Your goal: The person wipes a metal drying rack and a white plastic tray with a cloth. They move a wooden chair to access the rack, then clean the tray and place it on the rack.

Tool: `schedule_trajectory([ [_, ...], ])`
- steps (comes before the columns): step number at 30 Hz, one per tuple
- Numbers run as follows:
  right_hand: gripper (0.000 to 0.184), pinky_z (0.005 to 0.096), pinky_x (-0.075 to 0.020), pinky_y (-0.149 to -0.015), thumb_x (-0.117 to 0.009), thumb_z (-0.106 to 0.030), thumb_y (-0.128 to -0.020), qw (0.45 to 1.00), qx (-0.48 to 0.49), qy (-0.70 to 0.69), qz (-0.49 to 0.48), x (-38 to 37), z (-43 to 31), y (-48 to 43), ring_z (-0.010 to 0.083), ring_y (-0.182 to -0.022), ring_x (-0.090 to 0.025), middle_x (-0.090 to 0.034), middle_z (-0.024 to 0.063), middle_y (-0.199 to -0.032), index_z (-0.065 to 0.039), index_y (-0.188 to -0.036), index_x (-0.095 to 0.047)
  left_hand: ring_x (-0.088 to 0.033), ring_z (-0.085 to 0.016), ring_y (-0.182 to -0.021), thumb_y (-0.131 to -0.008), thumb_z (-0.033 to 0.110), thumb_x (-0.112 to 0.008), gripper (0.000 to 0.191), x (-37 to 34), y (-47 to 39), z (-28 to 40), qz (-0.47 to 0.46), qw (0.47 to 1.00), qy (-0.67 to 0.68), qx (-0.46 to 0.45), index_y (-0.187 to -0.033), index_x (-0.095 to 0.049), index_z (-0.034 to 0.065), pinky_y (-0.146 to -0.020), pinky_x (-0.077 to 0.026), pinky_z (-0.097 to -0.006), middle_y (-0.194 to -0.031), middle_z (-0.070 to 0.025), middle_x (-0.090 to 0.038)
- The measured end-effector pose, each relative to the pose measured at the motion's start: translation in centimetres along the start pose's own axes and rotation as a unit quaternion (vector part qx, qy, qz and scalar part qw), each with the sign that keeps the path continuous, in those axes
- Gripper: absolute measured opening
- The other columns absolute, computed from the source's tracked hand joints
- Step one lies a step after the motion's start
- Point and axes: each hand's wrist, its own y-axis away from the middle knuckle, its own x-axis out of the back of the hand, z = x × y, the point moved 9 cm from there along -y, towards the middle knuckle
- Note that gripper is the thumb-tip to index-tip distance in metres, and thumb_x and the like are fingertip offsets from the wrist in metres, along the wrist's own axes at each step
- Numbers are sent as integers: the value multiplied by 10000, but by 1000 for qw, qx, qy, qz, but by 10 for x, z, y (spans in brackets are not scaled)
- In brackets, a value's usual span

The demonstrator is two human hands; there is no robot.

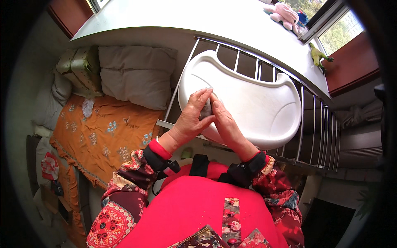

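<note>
Over the near left part of a white plastic high-chair tray (248, 105), my two hands are cupped together. My left hand (190, 113) and my right hand (228, 122) meet at the fingertips, with the thumbs touching below. A grey-brown lump (205, 111) shows in the gap between the palms; its full shape and material are hidden by my fingers. The tray rests on a metal-barred rack (237, 60), with its curved cut-out on the far side.
On the left, an orange embroidered cover (105, 133) lies on a seat beside a grey cushion (138, 76) and a crumpled clear plastic bag (88, 107). Beyond the rack, a white windowsill (173, 15) holds a pink plush toy (283, 15) and a green toy dinosaur (318, 55).
</note>
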Motion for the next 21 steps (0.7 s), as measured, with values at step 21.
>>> schedule_trajectory([
  [21,316,448,-390,-993,-552,-217,-902,714,174,670,109,84,-4,78,374,-1192,-493,-533,233,-1251,-4,-1134,-572,-367,-394,-1281,-866,232,-579,400,7,-10,-84,-107,940,-324,20,-1240,-573,90,-1026,-350,-458,-1430,-193,-365],
])
